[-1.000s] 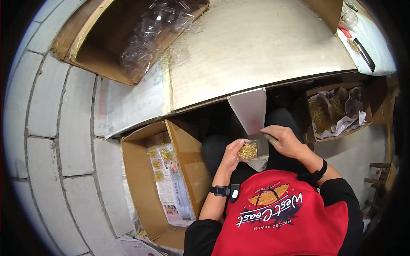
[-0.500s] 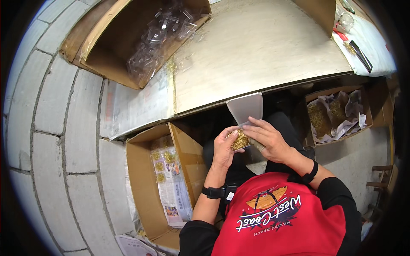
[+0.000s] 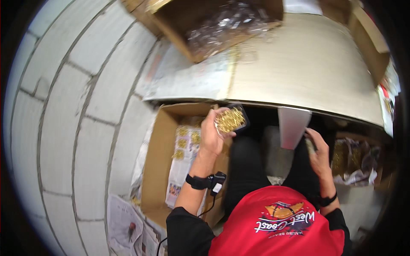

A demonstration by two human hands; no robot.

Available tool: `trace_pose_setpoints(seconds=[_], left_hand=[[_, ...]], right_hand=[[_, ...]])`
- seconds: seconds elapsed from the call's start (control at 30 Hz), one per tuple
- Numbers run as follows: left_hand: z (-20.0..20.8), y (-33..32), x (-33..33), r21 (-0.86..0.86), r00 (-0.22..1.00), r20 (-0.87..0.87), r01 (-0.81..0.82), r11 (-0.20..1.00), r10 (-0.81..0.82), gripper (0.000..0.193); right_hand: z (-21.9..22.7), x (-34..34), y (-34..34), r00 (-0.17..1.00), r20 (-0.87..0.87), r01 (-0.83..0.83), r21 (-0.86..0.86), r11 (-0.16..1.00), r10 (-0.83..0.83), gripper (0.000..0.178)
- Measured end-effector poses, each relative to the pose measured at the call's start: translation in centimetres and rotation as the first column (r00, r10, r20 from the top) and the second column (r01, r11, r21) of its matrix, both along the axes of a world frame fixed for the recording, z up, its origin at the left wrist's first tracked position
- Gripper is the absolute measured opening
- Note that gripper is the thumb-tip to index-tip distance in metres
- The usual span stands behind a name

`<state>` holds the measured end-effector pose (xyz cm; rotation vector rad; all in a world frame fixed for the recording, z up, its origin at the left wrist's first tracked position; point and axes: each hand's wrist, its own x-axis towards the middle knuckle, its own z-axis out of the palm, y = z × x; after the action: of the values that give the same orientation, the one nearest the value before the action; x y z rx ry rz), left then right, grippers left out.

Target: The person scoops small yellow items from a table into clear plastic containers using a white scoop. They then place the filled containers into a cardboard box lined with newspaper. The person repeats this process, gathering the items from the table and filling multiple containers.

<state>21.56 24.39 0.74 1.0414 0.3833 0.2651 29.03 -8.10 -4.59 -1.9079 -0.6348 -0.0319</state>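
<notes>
My left hand [image 3: 212,133] holds a small clear plastic container filled with golden-yellow pieces [image 3: 231,120], raised over the open cardboard box [image 3: 157,158] on the floor to my left. That box has printed paper and several similar yellow packs [image 3: 186,138] lying inside. My right hand [image 3: 318,150] is lowered by my right knee, fingers curled near a white sheet [image 3: 293,125] hanging from the table edge. It seems to pinch something small, which is blurred.
A pale worktable [image 3: 307,64] spans the top, with a cardboard box of clear plastic containers [image 3: 222,23] on its left end. Another box with yellow goods and paper [image 3: 352,160] stands on the floor at right. A block wall [image 3: 77,106] runs along the left.
Both hands held the container together in front of me. Now the left hand alone has carried it left over the floor box, and the right hand has let go and dropped right.
</notes>
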Motion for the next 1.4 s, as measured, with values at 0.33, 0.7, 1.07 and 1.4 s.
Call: trace_pose_setpoints(seconds=[0.33,0.7,1.07,1.4], left_hand=[[-9.5,16.2,-11.4,0.295,0.793,-0.270,-0.473,0.830,0.547,0.026],[-20.7,11.2,-15.3,0.164,0.729,-0.546,-0.390,0.906,0.413,0.006],[-22.2,10.3,-14.5,0.697,0.797,-0.229,-0.267,0.666,0.559,0.046],[-2.1,9.6,-6.5,0.658,0.956,-0.133,-0.113,0.744,0.262,0.017]], right_hand=[[-1.7,0.1,0.5,0.991,-0.135,-0.023,-0.247,0.969,-0.011,0.032],[-1.4,0.7,1.4,0.994,-0.015,-0.102,-0.534,0.840,0.111,0.041],[2.2,-2.3,-2.8,0.995,0.055,-0.037,-0.562,0.826,0.082,0.030],[6.9,8.1,-13.0,0.930,0.179,0.356,-0.236,0.904,-0.320,0.035]])
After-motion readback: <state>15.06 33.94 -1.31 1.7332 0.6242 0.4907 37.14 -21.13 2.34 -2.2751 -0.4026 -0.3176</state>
